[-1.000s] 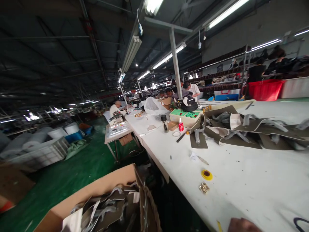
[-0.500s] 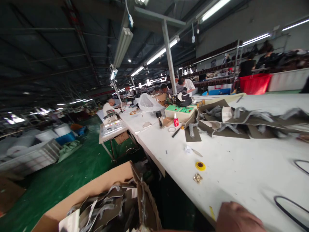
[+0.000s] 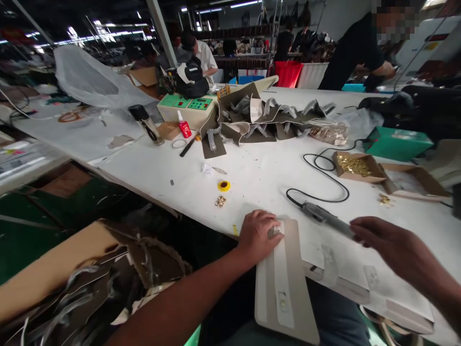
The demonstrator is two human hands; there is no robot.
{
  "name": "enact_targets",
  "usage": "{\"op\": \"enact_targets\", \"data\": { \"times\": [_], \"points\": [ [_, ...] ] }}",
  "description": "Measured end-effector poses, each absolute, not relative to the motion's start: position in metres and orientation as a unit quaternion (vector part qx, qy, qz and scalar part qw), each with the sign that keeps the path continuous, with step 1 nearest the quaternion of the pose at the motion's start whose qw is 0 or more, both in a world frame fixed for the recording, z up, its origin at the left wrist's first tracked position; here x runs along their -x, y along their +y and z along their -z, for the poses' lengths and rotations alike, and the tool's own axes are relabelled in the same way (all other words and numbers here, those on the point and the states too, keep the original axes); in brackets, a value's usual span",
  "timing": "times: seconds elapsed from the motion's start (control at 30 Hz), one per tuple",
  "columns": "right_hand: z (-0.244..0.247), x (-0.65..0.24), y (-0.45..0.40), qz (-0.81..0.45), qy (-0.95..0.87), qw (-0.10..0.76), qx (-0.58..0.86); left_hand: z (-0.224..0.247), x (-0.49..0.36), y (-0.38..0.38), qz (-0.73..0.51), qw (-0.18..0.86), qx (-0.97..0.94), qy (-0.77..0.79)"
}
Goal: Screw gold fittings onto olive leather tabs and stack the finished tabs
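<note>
My left hand (image 3: 258, 235) is closed on the upper end of a flat beige panel (image 3: 302, 288), its thumb and fingers around a small metal fitting there. The panel hangs over the table edge towards my lap, with a pale strip (image 3: 282, 283) running down its middle. My right hand (image 3: 376, 235) has its fingers closed at the near end of a grey corded electric screwdriver (image 3: 324, 216); its tip is hidden by the hand. Left of the panel, a yellow ring-shaped roll (image 3: 224, 186) and a small pile of metal fittings (image 3: 220, 201) lie on the white table (image 3: 259, 180).
An open carton (image 3: 72, 254) of dark panels stands at lower left. Small brass parts fill a box (image 3: 355, 166) at right, beside a green box (image 3: 398, 143). Stacked panels (image 3: 252, 132), a red bottle (image 3: 184, 126) and a machine (image 3: 190, 105) stand further back. A person (image 3: 353, 53) works across the table.
The view has swung right and down. My left hand now holds the beige panel, and my right hand has come into view at the electric screwdriver.
</note>
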State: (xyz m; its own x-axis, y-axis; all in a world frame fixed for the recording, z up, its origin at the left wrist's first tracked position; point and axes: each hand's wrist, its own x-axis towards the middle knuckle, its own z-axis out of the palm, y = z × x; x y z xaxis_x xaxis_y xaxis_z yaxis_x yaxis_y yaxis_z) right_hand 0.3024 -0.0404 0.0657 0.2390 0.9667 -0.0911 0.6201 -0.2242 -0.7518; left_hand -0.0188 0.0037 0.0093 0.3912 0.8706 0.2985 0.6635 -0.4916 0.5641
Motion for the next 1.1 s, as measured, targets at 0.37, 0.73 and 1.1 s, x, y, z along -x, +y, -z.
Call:
{"op": "enact_targets", "data": {
  "times": [0.37,0.73,1.1],
  "points": [
    [-0.034,-0.171,-0.008,-0.443,-0.624,0.241,0.597,-0.006,0.022,0.007,-0.267,0.18,-0.83,0.455],
    [-0.035,-0.167,-0.004,-0.415,-0.63,0.209,0.622,-0.005,0.023,0.006,-0.277,0.203,-0.82,0.459],
    [-0.04,-0.165,0.0,-0.433,-0.603,0.191,0.642,-0.006,0.024,0.005,-0.277,0.204,-0.824,0.45]
  ]
}}
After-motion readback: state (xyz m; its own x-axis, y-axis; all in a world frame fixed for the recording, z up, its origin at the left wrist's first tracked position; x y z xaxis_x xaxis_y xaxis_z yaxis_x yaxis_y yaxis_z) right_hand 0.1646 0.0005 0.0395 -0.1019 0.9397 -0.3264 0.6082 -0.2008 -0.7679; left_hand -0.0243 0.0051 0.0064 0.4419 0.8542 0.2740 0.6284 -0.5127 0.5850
